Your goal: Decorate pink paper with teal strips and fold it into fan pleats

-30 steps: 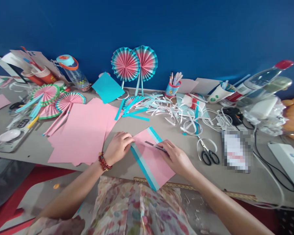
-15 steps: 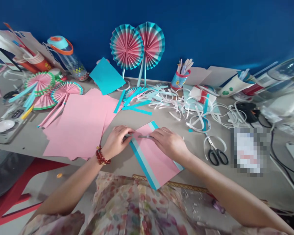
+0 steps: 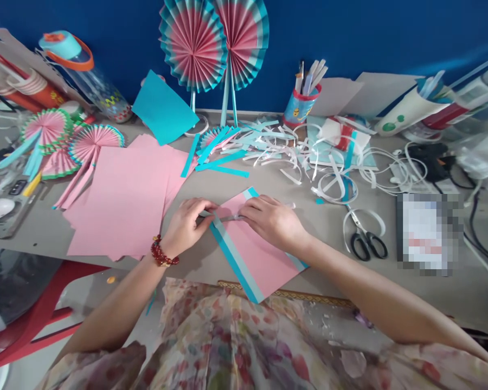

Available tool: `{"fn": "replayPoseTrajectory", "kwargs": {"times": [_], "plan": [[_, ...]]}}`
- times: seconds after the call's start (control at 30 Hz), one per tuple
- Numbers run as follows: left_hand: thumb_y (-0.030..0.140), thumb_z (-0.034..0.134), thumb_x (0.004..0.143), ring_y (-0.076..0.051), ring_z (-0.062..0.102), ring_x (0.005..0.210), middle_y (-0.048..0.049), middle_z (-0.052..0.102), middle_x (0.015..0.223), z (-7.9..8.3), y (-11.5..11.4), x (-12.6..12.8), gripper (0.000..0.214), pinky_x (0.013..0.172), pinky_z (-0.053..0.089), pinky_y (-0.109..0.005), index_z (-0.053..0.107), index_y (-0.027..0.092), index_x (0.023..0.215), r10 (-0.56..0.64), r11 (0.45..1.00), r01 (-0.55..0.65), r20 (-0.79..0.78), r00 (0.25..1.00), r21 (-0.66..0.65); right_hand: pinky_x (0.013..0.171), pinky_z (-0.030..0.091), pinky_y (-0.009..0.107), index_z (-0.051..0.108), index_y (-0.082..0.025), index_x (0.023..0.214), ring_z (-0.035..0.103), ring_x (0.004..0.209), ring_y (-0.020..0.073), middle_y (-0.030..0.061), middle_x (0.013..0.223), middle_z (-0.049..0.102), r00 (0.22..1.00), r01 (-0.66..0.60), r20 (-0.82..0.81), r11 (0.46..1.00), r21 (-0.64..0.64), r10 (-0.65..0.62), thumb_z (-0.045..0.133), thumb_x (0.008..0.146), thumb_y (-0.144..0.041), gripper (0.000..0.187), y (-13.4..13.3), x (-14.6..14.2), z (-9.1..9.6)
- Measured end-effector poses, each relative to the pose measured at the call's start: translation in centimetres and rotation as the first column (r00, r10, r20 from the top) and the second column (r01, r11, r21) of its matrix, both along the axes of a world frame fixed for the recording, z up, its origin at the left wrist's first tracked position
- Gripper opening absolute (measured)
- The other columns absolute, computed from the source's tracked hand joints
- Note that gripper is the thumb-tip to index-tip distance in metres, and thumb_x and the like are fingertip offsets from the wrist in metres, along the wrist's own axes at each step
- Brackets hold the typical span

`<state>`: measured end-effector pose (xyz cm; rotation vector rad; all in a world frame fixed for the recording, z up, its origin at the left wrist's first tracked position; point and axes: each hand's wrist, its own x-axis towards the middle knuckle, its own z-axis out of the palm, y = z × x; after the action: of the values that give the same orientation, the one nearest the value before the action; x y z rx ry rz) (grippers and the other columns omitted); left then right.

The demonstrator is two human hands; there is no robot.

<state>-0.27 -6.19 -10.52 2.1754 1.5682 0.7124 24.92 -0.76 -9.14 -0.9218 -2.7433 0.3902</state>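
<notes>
A pink paper sheet with blue and pale strips along its edges lies at the table's near edge. My left hand, with a red bead bracelet at the wrist, is closed at the sheet's left corner. My right hand rests on the sheet's upper part, fingers pinched. Between the two hands runs a thin grey strip, held at both ends just above the sheet.
A stack of pink sheets lies to the left. Black scissors lie to the right. Paper strips, a pencil cup, two paper fans and cables fill the back. Fans and a bottle sit far left.
The view has tipped down and closer. My right hand has slid left across the pink sheet toward my left hand, and the thin strip now spans between both hands.
</notes>
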Motion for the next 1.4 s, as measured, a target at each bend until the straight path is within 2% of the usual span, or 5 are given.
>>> {"fn": "replayPoseTrajectory", "kwargs": {"times": [0.3,1.07,1.4], "plan": [[0.022,0.054,0.092,-0.02,0.064,0.097,-0.0022,0.069,0.1,0.4,0.0,0.3,0.014,0.09,0.048,-0.035,0.061,0.023,0.105,0.004,1.0,-0.004,-0.023,1.0,0.013,0.082,0.043,0.032,0.068,-0.019,0.103,0.056,0.094,0.0201,0.0078,0.102,0.067,0.996,-0.04,-0.074,0.999,0.031,0.042,0.049,0.097,-0.016,0.02,0.1,-0.3,-0.7],[0.02,0.051,0.091,-0.021,0.063,0.097,-0.0039,0.069,0.099,0.4,0.0,0.4,0.015,0.09,0.048,-0.036,0.06,0.022,0.104,0.004,1.0,-0.003,-0.033,0.999,0.015,0.082,0.041,0.032,0.069,-0.022,0.104,0.055,0.096,0.0196,0.0056,0.103,0.068,0.995,-0.029,-0.096,0.996,0.079,0.036,0.05,0.097,-0.016,0.021,-0.3,-0.6,-1.5],[0.02,0.053,0.092,-0.02,0.063,0.099,-0.0028,0.069,0.101,0.3,0.0,0.1,0.014,0.091,0.048,-0.035,0.06,0.022,0.104,-0.007,1.0,0.008,-0.036,0.999,0.008,0.084,0.043,0.032,0.069,-0.022,0.103,0.056,0.096,0.0198,0.0062,0.103,0.068,0.991,-0.041,-0.126,0.998,0.045,0.046,0.048,0.099,-0.019,0.022,-0.1,-0.6,-1.4]]}}
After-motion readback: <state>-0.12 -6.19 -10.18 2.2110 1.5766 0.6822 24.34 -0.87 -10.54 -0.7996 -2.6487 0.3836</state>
